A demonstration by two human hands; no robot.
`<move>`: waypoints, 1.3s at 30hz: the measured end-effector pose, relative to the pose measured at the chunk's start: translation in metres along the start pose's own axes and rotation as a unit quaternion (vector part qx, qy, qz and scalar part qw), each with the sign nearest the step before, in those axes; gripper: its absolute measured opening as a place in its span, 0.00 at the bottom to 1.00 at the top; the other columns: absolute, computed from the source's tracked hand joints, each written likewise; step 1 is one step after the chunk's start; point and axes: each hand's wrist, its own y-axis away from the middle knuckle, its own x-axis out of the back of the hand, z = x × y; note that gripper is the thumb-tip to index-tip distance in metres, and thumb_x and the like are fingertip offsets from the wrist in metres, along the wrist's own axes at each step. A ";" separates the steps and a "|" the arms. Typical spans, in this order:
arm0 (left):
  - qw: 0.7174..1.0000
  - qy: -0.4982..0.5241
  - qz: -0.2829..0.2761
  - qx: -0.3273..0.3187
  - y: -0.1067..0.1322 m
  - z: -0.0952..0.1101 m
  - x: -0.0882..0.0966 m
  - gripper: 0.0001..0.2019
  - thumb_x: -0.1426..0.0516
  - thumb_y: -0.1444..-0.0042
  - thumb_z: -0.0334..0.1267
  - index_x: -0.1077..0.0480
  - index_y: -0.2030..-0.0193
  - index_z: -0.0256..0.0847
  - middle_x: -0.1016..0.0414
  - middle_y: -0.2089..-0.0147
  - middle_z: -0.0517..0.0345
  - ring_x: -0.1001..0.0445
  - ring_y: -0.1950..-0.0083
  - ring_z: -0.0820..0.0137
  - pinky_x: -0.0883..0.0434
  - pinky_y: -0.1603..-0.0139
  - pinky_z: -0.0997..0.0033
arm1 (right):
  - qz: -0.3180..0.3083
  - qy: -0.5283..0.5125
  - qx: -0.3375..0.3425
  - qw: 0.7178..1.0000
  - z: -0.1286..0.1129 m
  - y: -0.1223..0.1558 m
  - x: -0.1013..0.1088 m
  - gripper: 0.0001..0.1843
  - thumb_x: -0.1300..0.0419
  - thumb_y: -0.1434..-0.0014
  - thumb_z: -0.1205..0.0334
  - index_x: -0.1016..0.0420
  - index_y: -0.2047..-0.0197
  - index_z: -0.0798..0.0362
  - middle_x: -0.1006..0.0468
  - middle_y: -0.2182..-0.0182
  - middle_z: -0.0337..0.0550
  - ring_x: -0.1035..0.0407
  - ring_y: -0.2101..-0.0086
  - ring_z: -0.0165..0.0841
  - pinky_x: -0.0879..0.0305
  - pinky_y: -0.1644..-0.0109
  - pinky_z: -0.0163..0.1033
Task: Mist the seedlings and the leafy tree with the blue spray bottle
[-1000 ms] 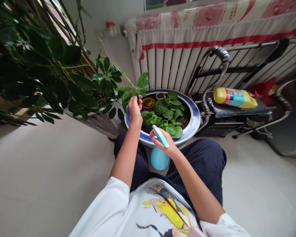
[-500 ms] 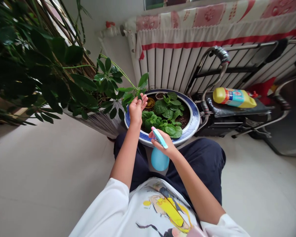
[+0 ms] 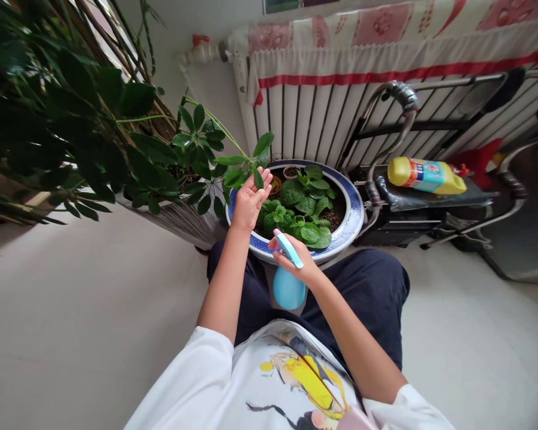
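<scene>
The left hand (image 3: 250, 199) is spread palm up, fingers stretched and pinching nothing; one leaf of a glossy green sprig (image 3: 263, 143) lies across its fingers in this view, though whether they touch is hard to tell. A flat, light palm seems right here: it can back the leaves without pulling on the thin green stem.

The right hand (image 3: 298, 258) is wrapped around the neck of a light-blue, round-bodied plastic spray bottle (image 3: 289, 289), whose pink nozzle (image 3: 276, 232) points toward the left hand. How far the trigger is squeezed cannot be told. A firm neck grip and a steady wrist should hold the aim on the leaves.

Farther out, the sprig reaches from a large dark-green potted plant (image 3: 94, 107) over the left side of a blue-and-white round pot (image 3: 352, 218). Broad-leaved green seedlings (image 3: 311, 233) grow there, best left unbrushed by either forearm.
</scene>
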 end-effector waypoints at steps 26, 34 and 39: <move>0.995 -0.007 -0.007 -0.095 0.029 0.025 -0.005 0.22 0.46 0.48 0.29 0.27 0.47 0.47 0.27 0.38 0.55 0.33 0.33 0.63 0.35 0.33 0.63 | -0.009 0.001 -0.003 1.000 -0.009 0.010 0.003 0.08 0.41 0.44 0.61 0.29 0.60 0.52 0.24 0.63 0.44 0.29 0.65 0.36 0.32 0.59 0.40; 0.991 -0.044 0.037 -0.120 0.041 0.040 -0.010 0.13 0.44 0.42 0.45 0.25 0.54 0.45 0.21 0.48 0.51 0.27 0.39 0.59 0.31 0.39 0.61 | -0.008 0.010 -0.015 1.000 -0.004 0.009 0.001 0.10 0.40 0.44 0.60 0.28 0.59 0.52 0.23 0.63 0.45 0.27 0.63 0.37 0.30 0.59 0.41; 0.967 -0.166 0.031 -0.188 0.062 -0.021 0.024 0.18 0.51 0.41 0.51 0.23 0.59 0.46 0.20 0.59 0.52 0.23 0.50 0.60 0.31 0.42 0.59 | 0.048 0.001 -0.013 0.999 -0.006 0.016 0.008 0.10 0.42 0.40 0.55 0.28 0.58 0.50 0.22 0.61 0.46 0.27 0.61 0.40 0.30 0.58 0.43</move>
